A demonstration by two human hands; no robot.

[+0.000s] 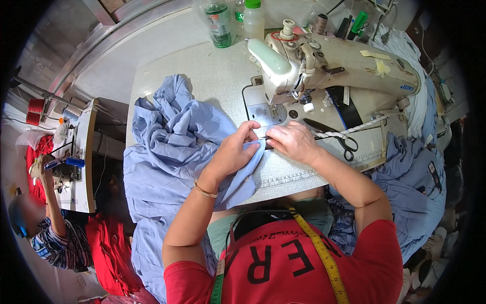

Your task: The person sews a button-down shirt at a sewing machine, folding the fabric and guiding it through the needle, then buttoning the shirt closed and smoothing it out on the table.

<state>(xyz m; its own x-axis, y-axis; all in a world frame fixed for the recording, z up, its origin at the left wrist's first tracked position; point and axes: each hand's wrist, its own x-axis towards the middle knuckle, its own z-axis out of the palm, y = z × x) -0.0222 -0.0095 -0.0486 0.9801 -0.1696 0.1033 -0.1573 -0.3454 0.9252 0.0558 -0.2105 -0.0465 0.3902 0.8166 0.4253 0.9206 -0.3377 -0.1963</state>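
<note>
My left hand (236,150) pinches the edge of a light blue cloth garment (177,131) between thumb and fingers, in front of the sewing machine (334,58). The rest of that cloth lies bunched on the table to the left and hangs over its front edge. Close against it, my right hand (293,142) is closed at the same cloth edge, fingers pressed together. Something small and dark shows between the two hands; its kind is too small to tell. Black-handled scissors (348,148) lie just right of my right hand.
A twisted white cord (354,128) runs beside the scissors. Behind stand a green bottle (219,25), a green-capped bottle (253,20) and a thread cone (320,24). More blue garments (412,177) are heaped at the right. Another person (55,228) works at a machine on the left.
</note>
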